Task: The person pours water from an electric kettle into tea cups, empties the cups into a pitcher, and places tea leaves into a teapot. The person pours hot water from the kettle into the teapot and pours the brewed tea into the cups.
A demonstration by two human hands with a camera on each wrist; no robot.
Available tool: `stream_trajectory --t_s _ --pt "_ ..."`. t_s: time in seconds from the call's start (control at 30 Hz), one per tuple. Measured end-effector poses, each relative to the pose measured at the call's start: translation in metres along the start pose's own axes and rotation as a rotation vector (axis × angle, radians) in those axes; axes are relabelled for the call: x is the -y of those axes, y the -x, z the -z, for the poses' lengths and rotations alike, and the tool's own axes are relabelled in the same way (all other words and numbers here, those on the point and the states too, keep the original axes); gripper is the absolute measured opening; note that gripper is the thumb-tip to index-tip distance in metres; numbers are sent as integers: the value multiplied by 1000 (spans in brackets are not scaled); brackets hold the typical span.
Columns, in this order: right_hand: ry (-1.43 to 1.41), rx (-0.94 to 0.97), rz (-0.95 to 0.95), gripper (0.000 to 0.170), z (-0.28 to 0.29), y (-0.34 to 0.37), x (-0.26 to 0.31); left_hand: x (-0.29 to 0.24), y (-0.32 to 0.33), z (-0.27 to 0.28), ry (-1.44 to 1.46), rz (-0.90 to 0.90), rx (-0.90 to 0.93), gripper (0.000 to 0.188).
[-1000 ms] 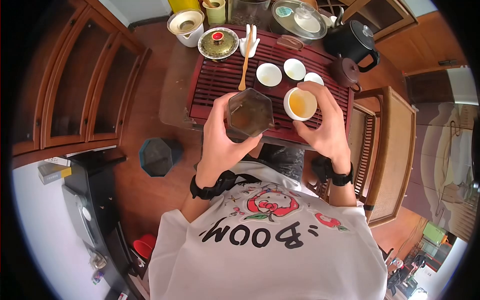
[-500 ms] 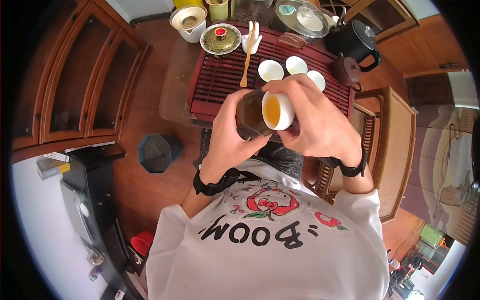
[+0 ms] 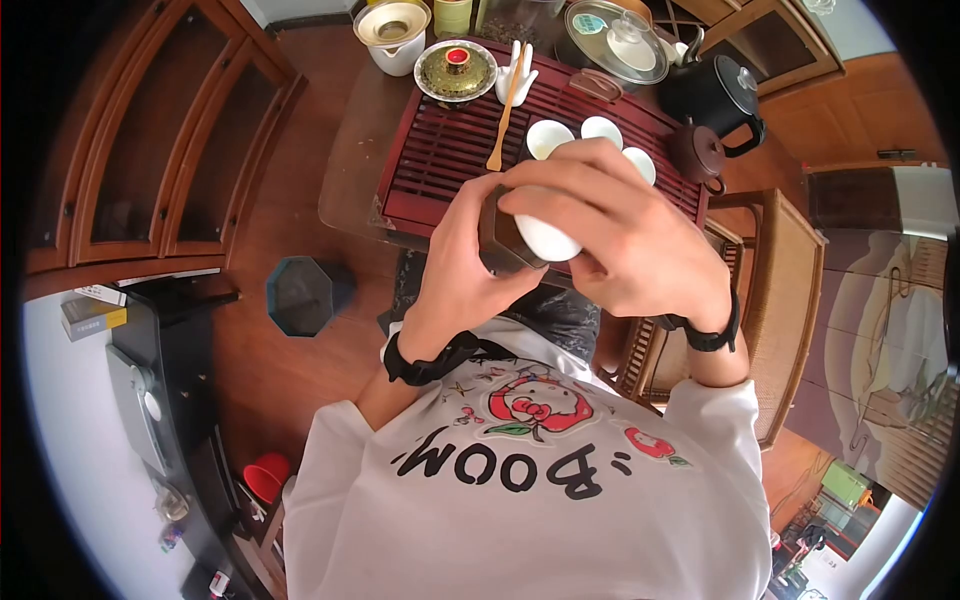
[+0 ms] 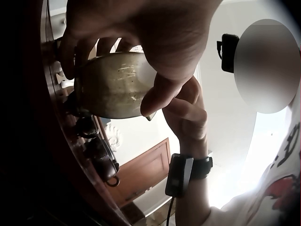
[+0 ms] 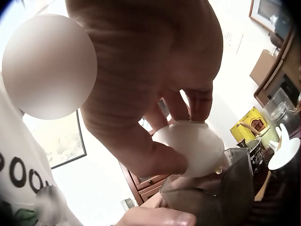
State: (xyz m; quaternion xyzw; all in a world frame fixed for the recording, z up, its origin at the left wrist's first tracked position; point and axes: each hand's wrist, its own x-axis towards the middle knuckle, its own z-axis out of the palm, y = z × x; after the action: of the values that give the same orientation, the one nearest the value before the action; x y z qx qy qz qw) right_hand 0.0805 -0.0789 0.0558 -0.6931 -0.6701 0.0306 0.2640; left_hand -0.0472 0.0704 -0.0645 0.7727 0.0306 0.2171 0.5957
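Note:
My left hand (image 3: 450, 262) grips a smoky, see-through hexagonal vessel (image 5: 202, 193) by its sides, thumb at the near side. Over its mouth, my right hand (image 3: 640, 235) holds a white teacup (image 5: 195, 143) steeply tipped, with its rounded underside facing up in the head view. A pale yellow drop shows at the cup's lower edge in the right wrist view; the cup's inside is hidden. Both hands are just above the near edge of the slatted tea tray (image 3: 420, 170). Beyond the right hand stand three white-lined cups, including one cup (image 3: 550, 138) at the left.
A lidded patterned bowl (image 3: 455, 85) sits at the tray's far left, beside a white hand-shaped stand (image 3: 517, 88) with a wooden tea stick (image 3: 504, 125). A brown teapot (image 3: 697, 150) and black kettle (image 3: 712, 95) stand at the right. A rattan chair (image 3: 775, 300) is alongside.
The right hand has brought the teacup left to the vessel and tipped it over the mouth. The yellow tea visible in it earlier is out of sight. The left hand keeps its hold.

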Motion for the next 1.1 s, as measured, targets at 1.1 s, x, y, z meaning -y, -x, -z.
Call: stream_trajectory --t_s 1.1 --pt "31 -582 -647 58 -121 79 -28 32 -5 77 32 101 -391 73"
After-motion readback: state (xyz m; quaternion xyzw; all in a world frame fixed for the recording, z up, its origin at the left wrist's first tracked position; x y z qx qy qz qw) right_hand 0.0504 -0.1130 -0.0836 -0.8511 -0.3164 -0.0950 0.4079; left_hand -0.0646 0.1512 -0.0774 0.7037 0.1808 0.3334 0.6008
